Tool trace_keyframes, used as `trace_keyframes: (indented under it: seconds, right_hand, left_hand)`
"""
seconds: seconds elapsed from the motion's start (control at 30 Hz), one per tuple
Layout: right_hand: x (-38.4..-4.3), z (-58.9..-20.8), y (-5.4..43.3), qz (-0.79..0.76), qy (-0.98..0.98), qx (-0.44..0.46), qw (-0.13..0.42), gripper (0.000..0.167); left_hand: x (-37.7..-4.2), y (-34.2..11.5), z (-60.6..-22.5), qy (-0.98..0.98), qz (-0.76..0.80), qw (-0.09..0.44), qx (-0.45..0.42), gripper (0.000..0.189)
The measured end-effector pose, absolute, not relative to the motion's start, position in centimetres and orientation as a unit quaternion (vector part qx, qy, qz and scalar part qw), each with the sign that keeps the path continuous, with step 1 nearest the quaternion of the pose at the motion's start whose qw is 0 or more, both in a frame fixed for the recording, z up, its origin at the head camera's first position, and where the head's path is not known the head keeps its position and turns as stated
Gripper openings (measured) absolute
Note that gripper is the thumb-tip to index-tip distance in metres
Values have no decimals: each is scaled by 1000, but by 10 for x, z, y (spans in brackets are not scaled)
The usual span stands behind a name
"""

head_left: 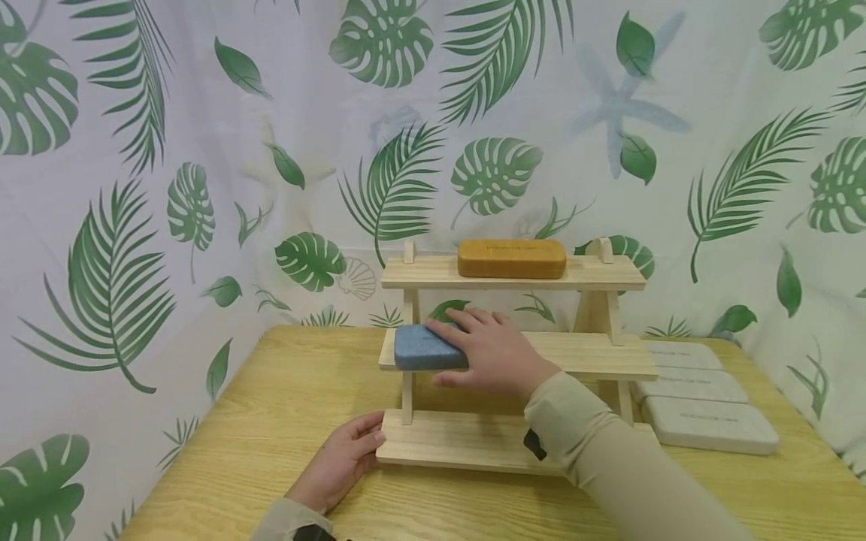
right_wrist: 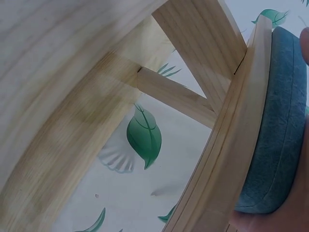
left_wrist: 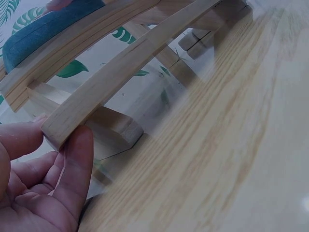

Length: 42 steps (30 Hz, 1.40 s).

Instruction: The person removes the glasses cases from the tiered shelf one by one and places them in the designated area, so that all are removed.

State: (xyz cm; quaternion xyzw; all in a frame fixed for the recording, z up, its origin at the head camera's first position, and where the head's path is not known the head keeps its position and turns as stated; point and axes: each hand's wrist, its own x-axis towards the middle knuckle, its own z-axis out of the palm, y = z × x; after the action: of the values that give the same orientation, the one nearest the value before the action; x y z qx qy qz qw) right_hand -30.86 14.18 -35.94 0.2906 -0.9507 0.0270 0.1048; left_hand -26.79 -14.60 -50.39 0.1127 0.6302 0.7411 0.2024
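Saw a yellow, wood-grained desk [head_left: 223, 451] beneath a three-tiered stand [head_left: 467, 439] of pale, straight-grained wood. Noted a beige sleeve [head_left: 609, 443] blocking part of the stand's lower right. Found the hands apart: the left hand [head_left: 341, 458] pinching the left end of the stand's lowest board, the right hand [head_left: 497, 353] clamped over a rounded, mottled blue case [head_left: 422, 349] on the left of the stand's middle tier. Saw three grey-white cases [head_left: 710, 427] right of the stand, an orange case [head_left: 512, 261] atop it, leaf-printed sheeting [head_left: 284, 75] behind.
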Motion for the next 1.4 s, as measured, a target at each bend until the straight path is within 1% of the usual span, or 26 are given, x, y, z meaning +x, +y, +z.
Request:
trace_keyframes:
  seconds: [0.17,0.7,1.03,1.23,1.4]
  right_hand:
    - [-310,-362,142,29,-951,289,110,92]
    - [-310,-369,140,13,-940,297,166,86]
    - [-311,-371,139,11,-939,292,181,80]
    - [-314,-373,141,12,-934,298,196,79]
    - [-312,-372,144,13,-933,301,195,79]
  left_hand:
    - [-268,-146,-502,631,741,202,114,65]
    - [-264,-145,-499,629,743,199,116,64]
    - [-264,-145,-499,628,744,196,117,62]
    - [-264,-145,-498,629,743,194,117,62]
    - [-264,-144,-498,629,742,195,123,63]
